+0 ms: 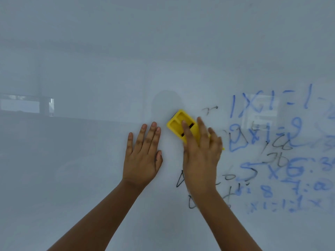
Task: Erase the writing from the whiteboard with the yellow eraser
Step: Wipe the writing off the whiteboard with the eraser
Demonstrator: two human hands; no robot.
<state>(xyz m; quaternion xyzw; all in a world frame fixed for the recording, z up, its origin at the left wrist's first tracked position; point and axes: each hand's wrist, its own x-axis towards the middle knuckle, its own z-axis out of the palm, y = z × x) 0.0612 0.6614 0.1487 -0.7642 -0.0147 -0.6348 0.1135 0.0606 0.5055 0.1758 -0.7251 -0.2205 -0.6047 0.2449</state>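
Head view, the only one supplied: the whiteboard point(90, 160) fills the frame. The left hand point(143, 153) lies flat against a bare stretch of the board, fingers extended and slightly spread, holding nothing. The right hand point(201, 153) presses the yellow eraser point(181, 126) to the board just beside the left hand, fingers laid over the eraser's back and blurred; the thumb side is hidden, so whether this is a true clamp or only a flat press cannot be told. The eraser sits tilted, its upper corner clear of the fingers, at the left margin of the writing.

Blue writing point(272, 142) covers the right part of the board and runs off the frame edge; part of it looks smeared. Thin black marks point(181, 180) sit under and below the right wrist.

Risks, as judged:
- If the hold is only a flat press, the eraser could slip out or twist during a fast stroke
- A tilted pad may wipe with one edge and leave streaks
- The forearm hides the black marks near the wrist, so these may be missed
- Bare skin dragging over wet ink could smear it onto cleared board
- Writing beyond the frame edge may go unnoticed
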